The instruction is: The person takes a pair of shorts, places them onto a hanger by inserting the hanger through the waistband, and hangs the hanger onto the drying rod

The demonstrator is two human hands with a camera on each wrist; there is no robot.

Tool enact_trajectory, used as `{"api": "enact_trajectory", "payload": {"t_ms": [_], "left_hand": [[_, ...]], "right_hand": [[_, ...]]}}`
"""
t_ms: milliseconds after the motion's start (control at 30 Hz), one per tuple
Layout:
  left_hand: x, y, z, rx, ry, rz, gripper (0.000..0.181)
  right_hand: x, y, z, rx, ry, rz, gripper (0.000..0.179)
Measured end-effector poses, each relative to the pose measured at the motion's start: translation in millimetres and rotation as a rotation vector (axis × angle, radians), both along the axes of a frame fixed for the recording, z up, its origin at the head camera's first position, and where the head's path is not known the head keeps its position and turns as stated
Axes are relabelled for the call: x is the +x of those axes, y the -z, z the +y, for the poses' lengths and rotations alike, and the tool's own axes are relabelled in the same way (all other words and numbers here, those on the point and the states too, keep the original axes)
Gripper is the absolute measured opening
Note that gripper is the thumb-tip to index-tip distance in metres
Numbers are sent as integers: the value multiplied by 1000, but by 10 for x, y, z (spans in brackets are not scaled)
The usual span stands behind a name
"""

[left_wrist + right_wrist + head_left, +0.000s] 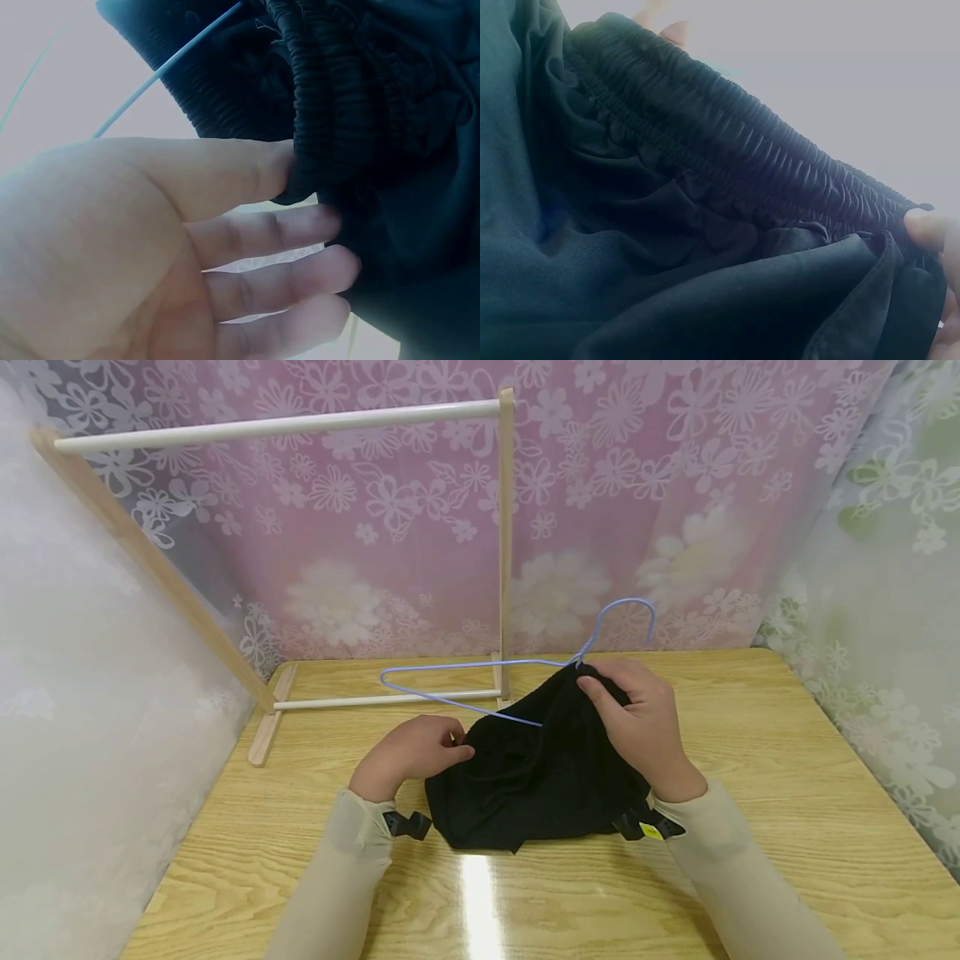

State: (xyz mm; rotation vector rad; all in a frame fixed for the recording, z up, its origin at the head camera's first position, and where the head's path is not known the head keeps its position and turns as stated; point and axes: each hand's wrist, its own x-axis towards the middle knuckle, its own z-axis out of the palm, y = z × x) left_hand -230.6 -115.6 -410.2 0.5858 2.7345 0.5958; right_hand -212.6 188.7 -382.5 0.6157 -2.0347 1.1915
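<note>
Above the wooden table [780, 810], my left hand [412, 750] and right hand [645, 714] pinch the black garment [562, 793] at separate spots along its waistband, seemingly to spread it where the hanger [480, 664] enters.

A blue hanger [480, 664] sits partly inside a rumpled black elastic-waisted garment [547, 797].

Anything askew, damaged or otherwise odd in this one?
A few loose threads stick out beside the gathered waistband of the black garment in the left wrist view, possibly slight fraying. The blue hanger looks lopsided, one end bare outside the garment, though that may just be mid-work.
</note>
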Motion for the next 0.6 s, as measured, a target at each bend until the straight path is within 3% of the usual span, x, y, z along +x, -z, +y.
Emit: {"api": "enact_trajectory", "payload": {"t_ms": [133,367,600], "left_hand": [[-2,8,-2,10,21,5,18],[-6,18,0,20,58,-3,36],[-4,18,7,24,56,-39,29]], "right_hand": [[1,3,1,1,1,-5,19],[3,2,2,4,-1,-4,19],[-2,-1,0,0,-4,-3,20]]}}
